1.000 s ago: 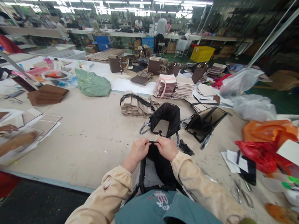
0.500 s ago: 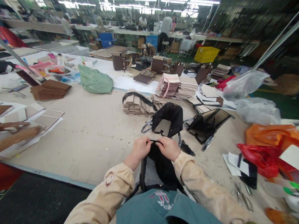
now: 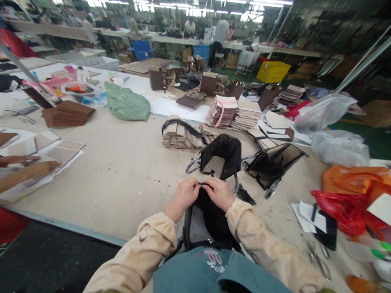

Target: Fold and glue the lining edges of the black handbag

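Observation:
Both of my hands pinch the upper edge of a black bag [image 3: 215, 220] that stands against the front of my apron. My left hand [image 3: 187, 192] is closed on the left part of this edge, and my right hand [image 3: 219, 194] is closed on it just to the right, thumbs nearly meeting. The bag's lower part is partly hidden by the apron. Just beyond my hands stands a second black bag [image 3: 228, 155], its mouth open and its handles wrapped in clear film. To its right, a third black bag [image 3: 270, 166] lies tilted.
Stacked beige pieces [image 3: 174, 136] and tied panels [image 3: 222, 113] stand further back. Scissors [image 3: 319, 262], a red plastic bag [image 3: 340, 213] and an orange bag [image 3: 359, 183] lie on the right. At the left, a co-worker's hands [image 3: 43, 169] rest on flat panels. A green bag [image 3: 127, 102] lies behind.
My hands keep their pinch on the black bag's edge, with the fingers slightly shifted and the edge rolled tighter. The whole view has moved slightly; the co-worker's hands stay over the panels.

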`<control>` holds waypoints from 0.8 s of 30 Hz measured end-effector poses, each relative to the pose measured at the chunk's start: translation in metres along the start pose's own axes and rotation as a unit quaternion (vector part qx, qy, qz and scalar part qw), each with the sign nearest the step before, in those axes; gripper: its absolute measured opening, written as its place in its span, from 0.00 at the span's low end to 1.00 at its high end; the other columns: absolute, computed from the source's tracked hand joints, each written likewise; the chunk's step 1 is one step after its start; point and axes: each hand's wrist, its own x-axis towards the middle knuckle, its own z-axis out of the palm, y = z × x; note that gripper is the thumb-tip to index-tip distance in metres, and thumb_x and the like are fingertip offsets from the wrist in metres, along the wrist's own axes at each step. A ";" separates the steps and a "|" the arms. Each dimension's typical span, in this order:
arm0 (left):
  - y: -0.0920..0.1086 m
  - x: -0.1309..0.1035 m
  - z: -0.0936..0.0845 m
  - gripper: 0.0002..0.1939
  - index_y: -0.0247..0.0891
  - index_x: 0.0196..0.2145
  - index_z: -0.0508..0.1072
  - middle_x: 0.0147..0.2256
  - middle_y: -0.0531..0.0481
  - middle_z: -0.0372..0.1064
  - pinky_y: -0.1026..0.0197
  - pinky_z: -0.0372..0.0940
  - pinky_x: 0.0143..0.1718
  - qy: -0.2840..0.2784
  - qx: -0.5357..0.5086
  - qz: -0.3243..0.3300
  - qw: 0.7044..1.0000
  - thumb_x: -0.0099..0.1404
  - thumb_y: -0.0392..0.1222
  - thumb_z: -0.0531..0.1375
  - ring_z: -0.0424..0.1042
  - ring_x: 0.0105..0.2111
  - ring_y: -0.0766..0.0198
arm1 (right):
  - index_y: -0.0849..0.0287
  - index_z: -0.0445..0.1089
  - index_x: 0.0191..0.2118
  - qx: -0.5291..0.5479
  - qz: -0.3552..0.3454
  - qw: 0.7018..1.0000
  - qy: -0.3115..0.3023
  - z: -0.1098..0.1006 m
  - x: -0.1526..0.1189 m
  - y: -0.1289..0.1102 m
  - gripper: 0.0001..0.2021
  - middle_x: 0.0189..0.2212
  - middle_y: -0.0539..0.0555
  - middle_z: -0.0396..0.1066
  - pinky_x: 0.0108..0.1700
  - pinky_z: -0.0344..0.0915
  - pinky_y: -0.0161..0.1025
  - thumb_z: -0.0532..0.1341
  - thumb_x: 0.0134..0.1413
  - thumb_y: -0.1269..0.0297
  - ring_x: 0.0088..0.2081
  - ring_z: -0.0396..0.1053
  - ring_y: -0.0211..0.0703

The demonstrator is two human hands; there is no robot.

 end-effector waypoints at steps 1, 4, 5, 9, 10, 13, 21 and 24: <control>0.000 0.000 0.000 0.05 0.37 0.23 0.68 0.27 0.51 0.71 0.62 0.63 0.34 0.000 -0.002 -0.001 1.000 0.56 0.33 0.58 0.70 0.30 0.64 | 0.56 0.72 0.37 0.005 0.000 1.000 0.002 0.001 0.000 0.000 0.06 0.33 0.53 0.72 0.41 0.65 0.38 0.58 0.56 0.66 0.37 0.68 0.41; -0.001 0.000 0.000 0.05 0.37 0.23 0.68 0.27 0.51 0.71 0.62 0.63 0.35 0.000 -0.007 -0.003 1.000 0.56 0.33 0.58 0.70 0.30 0.64 | 0.56 0.71 0.40 0.022 0.001 1.000 0.021 0.002 0.000 0.001 0.07 0.35 0.54 0.72 0.43 0.65 0.39 0.59 0.55 0.68 0.39 0.68 0.42; -0.001 0.000 0.000 0.05 0.37 0.23 0.68 0.27 0.51 0.71 0.62 0.63 0.35 -0.001 -0.010 -0.003 1.000 0.56 0.32 0.58 0.70 0.30 0.64 | 0.57 0.71 0.41 0.029 0.000 0.999 0.028 0.002 0.000 0.001 0.08 0.36 0.54 0.71 0.43 0.65 0.39 0.59 0.54 0.68 0.39 0.68 0.43; -0.001 0.000 0.000 0.05 0.37 0.23 0.68 0.26 0.51 0.71 0.62 0.63 0.35 -0.002 -0.020 -0.003 1.000 0.55 0.32 0.58 0.70 0.30 0.64 | 0.56 0.72 0.39 0.051 -0.019 0.998 0.043 0.004 0.000 0.002 0.07 0.36 0.54 0.71 0.44 0.66 0.39 0.58 0.55 0.69 0.39 0.68 0.41; -0.001 0.000 0.000 0.06 0.37 0.22 0.68 0.26 0.51 0.71 0.62 0.64 0.35 -0.001 -0.023 -0.003 1.000 0.55 0.31 0.58 0.70 0.30 0.64 | 0.56 0.72 0.38 0.054 -0.022 0.997 0.047 0.004 -0.001 0.002 0.07 0.35 0.53 0.71 0.44 0.66 0.38 0.58 0.56 0.69 0.39 0.68 0.41; 0.000 0.000 0.001 0.06 0.37 0.22 0.68 0.27 0.50 0.71 0.62 0.64 0.35 0.002 -0.034 -0.002 0.999 0.55 0.31 0.57 0.70 0.30 0.64 | 0.56 0.73 0.37 0.051 -0.034 0.997 0.056 0.004 -0.002 0.003 0.08 0.35 0.53 0.70 0.42 0.66 0.37 0.57 0.56 0.70 0.38 0.67 0.40; -0.001 -0.003 0.001 0.06 0.37 0.22 0.68 0.30 0.51 0.72 0.62 0.65 0.38 0.004 -0.071 0.022 0.997 0.55 0.32 0.57 0.70 0.33 0.65 | 0.56 0.73 0.36 -0.016 -0.108 0.992 0.059 -0.003 -0.008 0.006 0.09 0.36 0.54 0.70 0.42 0.66 0.39 0.55 0.55 0.72 0.39 0.66 0.41; -0.002 -0.003 0.002 0.06 0.37 0.22 0.67 0.30 0.50 0.72 0.61 0.65 0.39 0.007 -0.077 0.023 0.997 0.55 0.32 0.57 0.71 0.33 0.65 | 0.58 0.72 0.35 -0.016 -0.099 0.994 0.051 -0.006 -0.008 0.003 0.07 0.36 0.55 0.70 0.43 0.65 0.39 0.56 0.55 0.71 0.39 0.66 0.41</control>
